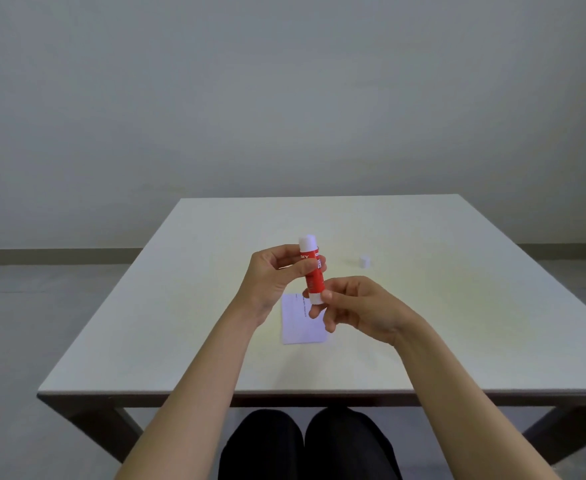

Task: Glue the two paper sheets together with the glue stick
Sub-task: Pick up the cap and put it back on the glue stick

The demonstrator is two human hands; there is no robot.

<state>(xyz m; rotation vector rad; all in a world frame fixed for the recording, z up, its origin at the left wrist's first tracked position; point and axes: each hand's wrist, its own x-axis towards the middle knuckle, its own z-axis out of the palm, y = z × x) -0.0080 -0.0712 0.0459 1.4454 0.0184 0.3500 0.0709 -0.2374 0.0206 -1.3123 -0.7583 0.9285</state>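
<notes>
A red glue stick (311, 273) with white ends stands nearly upright in the air above the table. My left hand (273, 282) grips its upper red body. My right hand (357, 308) pinches the white base between thumb and fingers. The white top of the stick shows bare above my left hand. Below my hands a white paper sheet (300, 325) lies flat on the table, partly hidden by my right fingers; I cannot tell whether it is one sheet or two stacked. A small white cap (364, 261) stands on the table to the right.
The white table (180, 323) spans the view, its near edge just in front of my knees. Grey floor and a plain wall lie beyond it.
</notes>
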